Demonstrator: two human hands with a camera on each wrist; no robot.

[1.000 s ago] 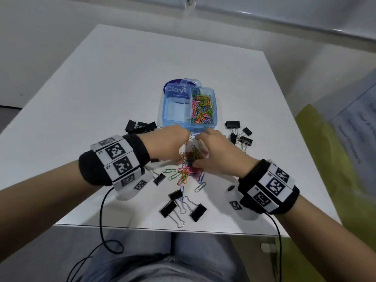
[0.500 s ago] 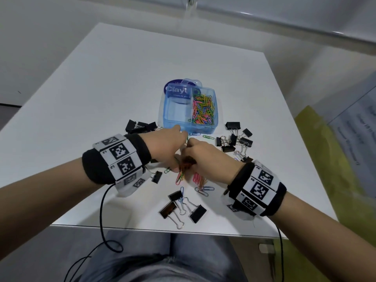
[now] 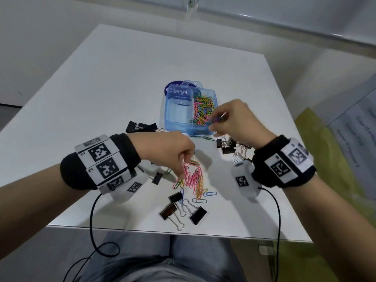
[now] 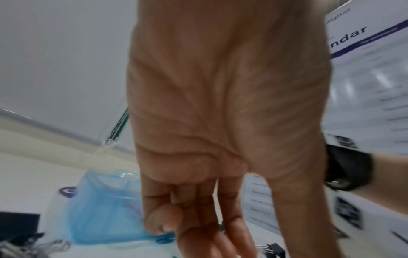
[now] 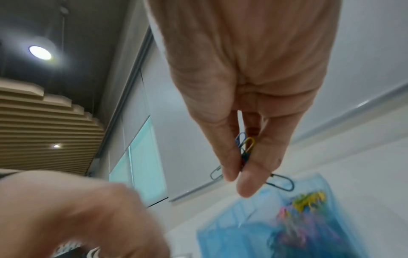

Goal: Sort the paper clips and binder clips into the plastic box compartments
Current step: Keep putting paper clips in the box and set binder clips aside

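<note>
The blue plastic box [image 3: 172,124] stands mid-table; its right compartment holds several coloured paper clips [image 3: 202,110], its left one looks bare. My right hand [image 3: 218,121] pinches a few paper clips [image 5: 246,151] between thumb and fingers, above the box's near right corner [image 5: 253,232]. My left hand [image 3: 183,162] curls down onto the loose paper clip pile [image 3: 194,181] and pinches pink clips at its top. In the left wrist view the fingertips [image 4: 198,244] are cut off by the frame edge. Black binder clips lie left [image 3: 140,127], right [image 3: 228,147] and near [image 3: 183,208].
The white table [image 3: 122,88] ends just before my lap; its near edge runs close behind the nearest binder clips. Two paper clips [image 3: 203,136] lie in front of the box. Wrist cables hang off the front. A printed sheet [image 3: 358,135] and a yellow-green surface sit to the right.
My right hand has lifted off the pile with a few paper clips and moved forward and right to the box. My left hand has stayed over the pile, now uncovered.
</note>
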